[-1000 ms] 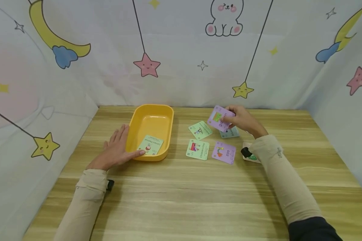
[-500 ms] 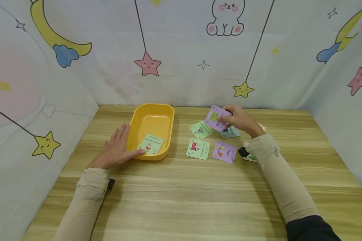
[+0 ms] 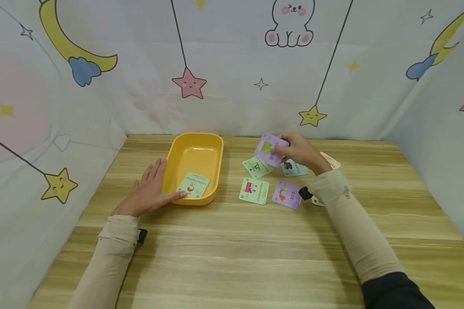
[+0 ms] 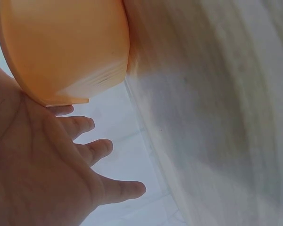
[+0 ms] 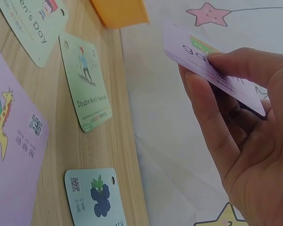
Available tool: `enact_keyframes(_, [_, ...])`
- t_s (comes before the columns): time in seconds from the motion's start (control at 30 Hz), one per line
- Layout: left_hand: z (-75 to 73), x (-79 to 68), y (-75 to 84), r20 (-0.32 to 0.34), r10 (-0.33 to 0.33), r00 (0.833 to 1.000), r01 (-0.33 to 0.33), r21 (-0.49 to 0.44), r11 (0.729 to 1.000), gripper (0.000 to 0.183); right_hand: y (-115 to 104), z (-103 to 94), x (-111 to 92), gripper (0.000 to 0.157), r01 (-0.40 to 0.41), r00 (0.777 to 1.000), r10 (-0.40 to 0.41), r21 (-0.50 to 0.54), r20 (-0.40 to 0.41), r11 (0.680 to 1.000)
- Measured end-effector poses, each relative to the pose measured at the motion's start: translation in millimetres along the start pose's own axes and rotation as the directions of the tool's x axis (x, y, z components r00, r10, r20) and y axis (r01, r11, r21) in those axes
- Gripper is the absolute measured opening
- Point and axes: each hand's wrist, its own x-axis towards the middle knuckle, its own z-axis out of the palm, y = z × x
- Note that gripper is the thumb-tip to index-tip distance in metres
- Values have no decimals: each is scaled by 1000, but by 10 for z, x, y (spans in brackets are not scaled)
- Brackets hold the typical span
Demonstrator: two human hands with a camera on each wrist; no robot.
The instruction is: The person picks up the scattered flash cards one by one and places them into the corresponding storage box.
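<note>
My right hand (image 3: 299, 152) pinches a purple card (image 3: 267, 150) between thumb and fingers, above the table. In the right wrist view the thumb covers part of the lettering on the card (image 5: 177, 44). Below it lie a green Double Ninth Festival card (image 3: 256, 168) and a blue card with blueberries (image 3: 295, 168). My left hand (image 3: 148, 191) rests against the left side of a yellow tray (image 3: 220, 161), its fingers straight and its thumb over the near rim. Inside the tray lies a green Lantern Festival card (image 3: 195, 184). The left wrist view shows the hand's fingers spread beside the tray wall (image 4: 66, 47).
A green Children's Day card (image 3: 254, 191) and a purple zoo card (image 3: 286, 195) lie nearer on the wooden table (image 3: 216, 257). Two pale cards show partly around the right forearm, one of them a cream card (image 3: 330, 160). A printed cloth (image 3: 232, 111) stands behind the table.
My right hand has moved left with the purple card, uncovering more of the blueberry card and a cream card behind the wrist. My left hand and the tray stay in place.
</note>
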Motion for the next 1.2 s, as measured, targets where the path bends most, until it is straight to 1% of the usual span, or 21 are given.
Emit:
enact_keyframes(0.17, [-1,1,-6,-2,0,1000,0,-3,1000,125,-38,43,20,25,13,1000,-13,-2,12,1000])
enact_keyframes(0.33, [-8,2,-6,-2,-4,1000,4,-2,1000,126,-57,83,30,28,2,1000,-2,4,-2,1000])
enact_keyframes(0.43, [-14,2,-2,1,-4,1000,4,-3,1000,126,-81,102,32,26,1,1000,-1,17,-9,1000])
enact_keyframes(0.63, [-23,-2,-3,7,-3,1000,3,-5,1000,126,-116,138,56,25,11,1000,-12,40,13,999])
enact_keyframes(0.93, [-15,-18,-13,9,-4,1000,4,-12,1000,126,-141,222,69,21,23,999,-24,35,34,999])
enact_keyframes(1.2, [-6,-12,-21,7,-5,1000,5,-3,1000,125,-183,274,85,24,35,998,-37,44,47,998])
